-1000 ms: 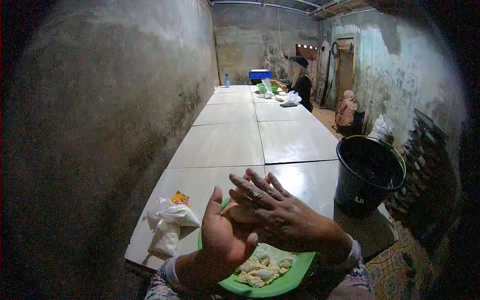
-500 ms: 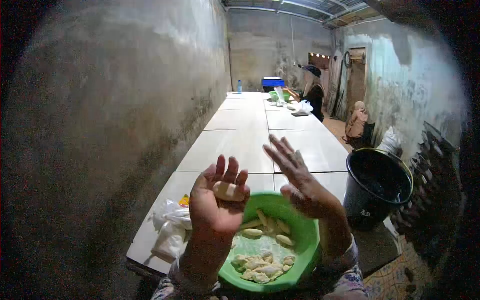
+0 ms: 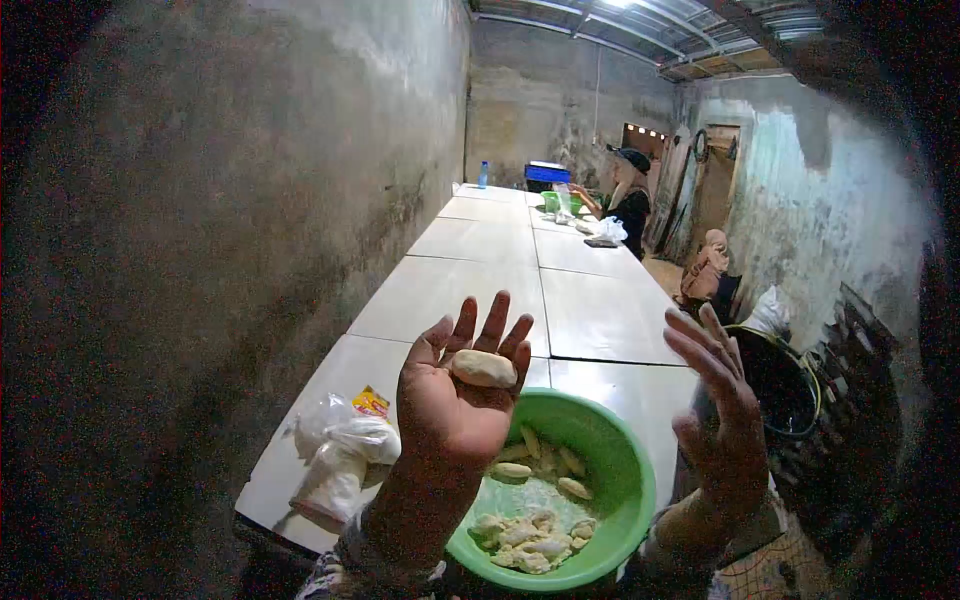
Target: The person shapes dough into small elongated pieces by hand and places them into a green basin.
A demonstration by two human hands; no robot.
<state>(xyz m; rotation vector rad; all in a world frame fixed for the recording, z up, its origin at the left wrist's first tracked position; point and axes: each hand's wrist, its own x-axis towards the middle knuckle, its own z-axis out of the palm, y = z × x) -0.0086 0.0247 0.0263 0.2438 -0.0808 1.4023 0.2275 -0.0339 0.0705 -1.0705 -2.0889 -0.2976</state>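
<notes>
On the upturned palm of my left hand (image 3: 448,412) rests a short oval roll of dough (image 3: 484,369), lying against the slightly curled fingers. My right hand (image 3: 725,415) is held up on the right, empty, its fingers stretched out. Below and between them sits a green basin (image 3: 638,490). Lumps of loose dough (image 3: 530,542) lie at its near side. Several shaped dough rolls (image 3: 574,488) rest farther back in it, on a floury bottom; my left hand and forearm cover part of the basin.
Clear plastic bags of white powder (image 3: 338,470) and a yellow-red packet (image 3: 371,401) lie left on the long white table (image 3: 480,285). A black bucket (image 3: 785,385) stands right. At the far end a person (image 3: 630,205) works by another green basin (image 3: 560,203). Another person (image 3: 706,268) is low by the wall.
My right hand has moved right, away from my left hand. The dough roll shows more fully on my left palm. The view has shifted slightly.
</notes>
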